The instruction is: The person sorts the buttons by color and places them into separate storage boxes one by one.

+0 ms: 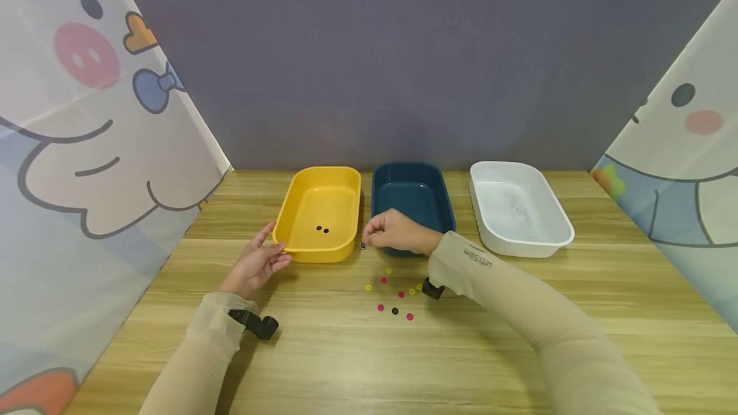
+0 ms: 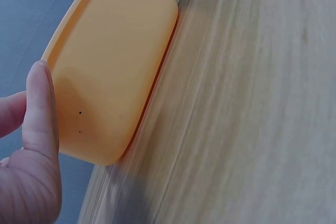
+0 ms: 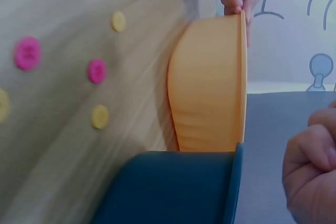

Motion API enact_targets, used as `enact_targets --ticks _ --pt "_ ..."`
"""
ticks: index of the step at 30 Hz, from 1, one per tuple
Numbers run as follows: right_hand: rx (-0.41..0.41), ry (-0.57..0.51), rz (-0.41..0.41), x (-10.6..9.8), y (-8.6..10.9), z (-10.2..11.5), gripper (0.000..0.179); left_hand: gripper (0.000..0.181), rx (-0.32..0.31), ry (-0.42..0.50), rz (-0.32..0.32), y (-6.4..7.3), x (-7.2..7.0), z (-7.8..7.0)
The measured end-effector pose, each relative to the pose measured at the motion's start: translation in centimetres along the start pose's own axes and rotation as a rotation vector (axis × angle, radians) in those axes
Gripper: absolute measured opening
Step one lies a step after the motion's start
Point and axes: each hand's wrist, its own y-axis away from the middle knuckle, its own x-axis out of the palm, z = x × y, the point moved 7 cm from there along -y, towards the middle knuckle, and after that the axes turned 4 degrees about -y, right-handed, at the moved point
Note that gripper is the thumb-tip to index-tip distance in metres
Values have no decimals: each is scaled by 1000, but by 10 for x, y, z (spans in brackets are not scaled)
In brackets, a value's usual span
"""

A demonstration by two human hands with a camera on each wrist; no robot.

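Note:
My left hand (image 1: 252, 266) grips the near left corner of a yellow plastic bin (image 1: 321, 255), thumb against its outer wall in the left wrist view. Two small black buttons (image 1: 323, 230) lie on the bin's floor. My right hand (image 1: 398, 232) is over the near left part of a dark blue bin (image 1: 412, 175), fingers curled. At its fingertips, by the yellow bin's near right corner, a black button (image 1: 362, 245) is pinched. In the right wrist view the curled right hand (image 3: 315, 166) shows at the right edge, its fingertips hidden.
Several pink buttons (image 1: 401, 294) and several yellow buttons (image 1: 368, 287) lie scattered on the wooden table (image 1: 323, 351), with one black button (image 1: 394, 311) among them. To the right stands a white bin (image 1: 519, 248). A grey wall (image 1: 369, 69) rises behind the bins.

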Motion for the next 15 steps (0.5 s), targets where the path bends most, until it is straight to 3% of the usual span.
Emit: enact_targets --ticks 5,10,15 --pt "2 -8 -39 -5 -18 5 14 74 2 -6 -2 0 0 0" --pt "84 -29 -102 -11 -38 6 17 74 14 -16 4 -1 0 -2" --pt "175 25 -130 -13 -52 6 20 75 2 -28 4 1 -1 0"
